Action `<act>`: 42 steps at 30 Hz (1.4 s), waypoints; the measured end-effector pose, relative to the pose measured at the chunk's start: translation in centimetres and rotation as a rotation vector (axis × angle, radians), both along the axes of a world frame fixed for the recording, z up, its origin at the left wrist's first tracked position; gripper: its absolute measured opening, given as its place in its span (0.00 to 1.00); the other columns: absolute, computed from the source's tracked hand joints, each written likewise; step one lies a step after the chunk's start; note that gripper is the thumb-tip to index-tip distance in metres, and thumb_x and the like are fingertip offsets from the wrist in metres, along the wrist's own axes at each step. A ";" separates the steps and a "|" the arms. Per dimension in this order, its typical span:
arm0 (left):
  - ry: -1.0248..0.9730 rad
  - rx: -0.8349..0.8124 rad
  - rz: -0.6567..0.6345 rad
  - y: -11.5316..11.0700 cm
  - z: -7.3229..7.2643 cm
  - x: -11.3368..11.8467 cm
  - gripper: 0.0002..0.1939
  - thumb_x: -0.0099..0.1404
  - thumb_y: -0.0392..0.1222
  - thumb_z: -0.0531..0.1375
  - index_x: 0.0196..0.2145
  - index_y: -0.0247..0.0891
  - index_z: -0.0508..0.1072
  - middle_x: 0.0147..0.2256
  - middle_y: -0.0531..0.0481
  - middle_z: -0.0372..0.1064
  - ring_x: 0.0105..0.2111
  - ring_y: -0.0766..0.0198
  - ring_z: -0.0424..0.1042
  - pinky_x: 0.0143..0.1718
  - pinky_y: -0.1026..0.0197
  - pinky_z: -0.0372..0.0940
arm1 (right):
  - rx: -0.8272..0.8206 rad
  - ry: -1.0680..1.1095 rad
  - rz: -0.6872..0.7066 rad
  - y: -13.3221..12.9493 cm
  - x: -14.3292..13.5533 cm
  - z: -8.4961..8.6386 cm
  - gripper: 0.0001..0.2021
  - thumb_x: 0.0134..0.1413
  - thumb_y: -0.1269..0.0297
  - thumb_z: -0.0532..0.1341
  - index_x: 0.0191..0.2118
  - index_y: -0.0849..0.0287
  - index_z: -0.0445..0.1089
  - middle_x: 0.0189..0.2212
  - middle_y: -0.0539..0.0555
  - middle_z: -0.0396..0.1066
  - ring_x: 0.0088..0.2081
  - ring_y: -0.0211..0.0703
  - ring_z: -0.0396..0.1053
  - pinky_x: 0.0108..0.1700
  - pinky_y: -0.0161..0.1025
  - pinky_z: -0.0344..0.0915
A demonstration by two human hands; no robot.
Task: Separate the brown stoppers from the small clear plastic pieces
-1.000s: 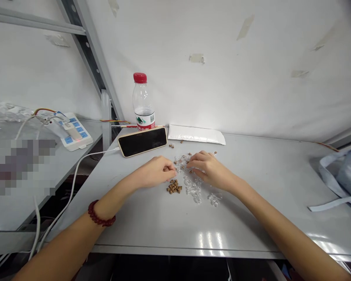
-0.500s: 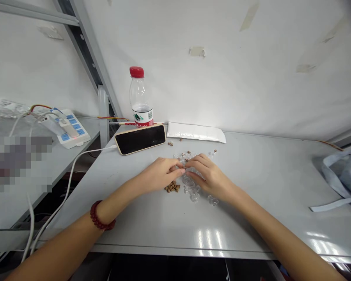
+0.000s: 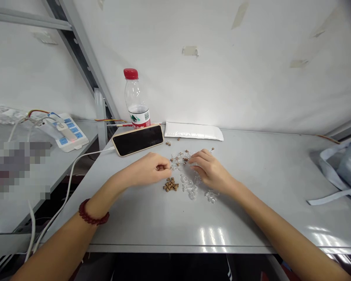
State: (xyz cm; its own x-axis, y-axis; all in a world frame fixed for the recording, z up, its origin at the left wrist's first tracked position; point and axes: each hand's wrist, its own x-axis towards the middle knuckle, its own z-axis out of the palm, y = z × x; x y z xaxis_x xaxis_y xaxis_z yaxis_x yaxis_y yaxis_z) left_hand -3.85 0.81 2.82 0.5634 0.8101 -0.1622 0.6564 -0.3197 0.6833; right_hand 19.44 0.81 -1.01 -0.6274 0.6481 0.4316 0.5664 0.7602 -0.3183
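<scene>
My left hand (image 3: 152,169) is closed in a pinch just above a small pile of brown pellets (image 3: 171,185). What its fingertips hold, if anything, is too small to make out. My right hand (image 3: 209,168) hovers over the table with curved fingers and a gap between thumb and index finger. Near those fingertips lie small clear plastic pieces (image 3: 179,158), with brown bits scattered among them. More clear pieces (image 3: 190,188) rest below the right hand, and a small cluster (image 3: 211,196) sits beneath its wrist.
A phone (image 3: 138,140) leans against a red-capped bottle (image 3: 137,99), its white cable running left. By the wall lies a white padded pouch (image 3: 194,131). A power strip (image 3: 71,132) is at left and a grey-blue cloth item (image 3: 346,168) at right on the table (image 3: 266,164).
My hands were together over the clear pieces and have moved apart. The left has gone left with its fingers pinched; the right has moved slightly right. The view has shifted a little.
</scene>
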 end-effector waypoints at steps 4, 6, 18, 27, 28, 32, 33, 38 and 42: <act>0.118 -0.093 -0.115 0.2 -0.3 -0.5 0.11 0.56 0.42 0.53 0.19 0.37 0.59 0.18 0.56 0.49 0.20 0.69 0.47 0.21 0.63 0.43 | -0.071 -0.022 0.020 -0.2 -0.1 0.0 0.07 0.60 0.72 0.54 0.40 0.63 0.69 0.35 0.60 0.69 0.38 0.47 0.61 0.41 0.45 0.64; 0.154 -0.135 -0.130 0.2 -0.4 -0.5 0.11 0.57 0.44 0.54 0.20 0.38 0.60 0.19 0.56 0.52 0.20 0.69 0.49 0.21 0.63 0.45 | -0.083 -0.063 0.031 -0.2 -0.2 -0.2 0.07 0.61 0.70 0.54 0.39 0.62 0.69 0.33 0.58 0.69 0.38 0.47 0.61 0.41 0.45 0.63; 0.052 0.215 0.085 1.0 -2.7 0.0 0.13 0.60 0.47 0.56 0.39 0.38 0.71 0.37 0.49 0.69 0.37 0.59 0.67 0.38 0.59 0.60 | -0.026 -0.036 -0.052 -0.2 -0.2 -0.6 0.09 0.61 0.70 0.52 0.38 0.61 0.70 0.33 0.58 0.69 0.37 0.47 0.61 0.40 0.45 0.60; -0.137 0.138 0.083 0.0 -2.2 1.2 0.11 0.64 0.46 0.53 0.34 0.38 0.71 0.31 0.51 0.70 0.31 0.62 0.68 0.33 0.60 0.62 | 0.069 0.055 -0.003 -0.8 -1.1 -0.8 0.12 0.62 0.66 0.54 0.50 0.63 0.65 0.40 0.60 0.71 0.40 0.47 0.63 0.41 0.44 0.62; -0.203 0.085 0.082 -0.1 -2.0 1.3 0.11 0.64 0.46 0.54 0.34 0.38 0.71 0.32 0.51 0.70 0.31 0.63 0.68 0.33 0.61 0.62 | 0.089 0.066 0.012 -0.9 -1.3 -0.8 0.14 0.63 0.66 0.54 0.52 0.63 0.63 0.41 0.60 0.71 0.40 0.47 0.63 0.41 0.44 0.62; -0.459 -0.114 0.131 -0.4 -1.6 1.8 0.09 0.61 0.46 0.58 0.32 0.36 0.72 0.33 0.50 0.72 0.33 0.64 0.70 0.35 0.62 0.64 | 0.192 0.112 0.034 -1.3 -1.8 -0.5 0.12 0.64 0.69 0.52 0.49 0.67 0.66 0.31 0.58 0.69 0.33 0.43 0.62 0.36 0.40 0.61; -0.491 -0.139 0.163 -0.4 -1.6 1.8 0.09 0.60 0.46 0.60 0.31 0.36 0.72 0.32 0.50 0.73 0.32 0.65 0.70 0.34 0.63 0.64 | 0.211 0.121 0.032 -1.3 -1.9 -0.4 0.11 0.64 0.70 0.52 0.46 0.68 0.67 0.29 0.57 0.68 0.31 0.42 0.61 0.35 0.40 0.61; -0.516 -0.141 0.239 -0.2 -1.3 2.0 0.10 0.55 0.44 0.64 0.26 0.34 0.73 0.26 0.50 0.71 0.26 0.68 0.67 0.29 0.64 0.63 | 0.190 0.114 0.033 -1.4 -2.1 -0.1 0.11 0.63 0.69 0.52 0.37 0.65 0.70 0.25 0.54 0.64 0.28 0.40 0.58 0.34 0.40 0.58; -0.559 -0.193 0.213 -0.1 -1.0 1.7 0.10 0.55 0.44 0.64 0.24 0.34 0.72 0.23 0.51 0.70 0.24 0.68 0.66 0.29 0.64 0.62 | 0.042 0.160 0.024 -1.9 -2.1 0.8 0.11 0.63 0.68 0.51 0.35 0.62 0.70 0.23 0.52 0.64 0.26 0.38 0.58 0.35 0.40 0.58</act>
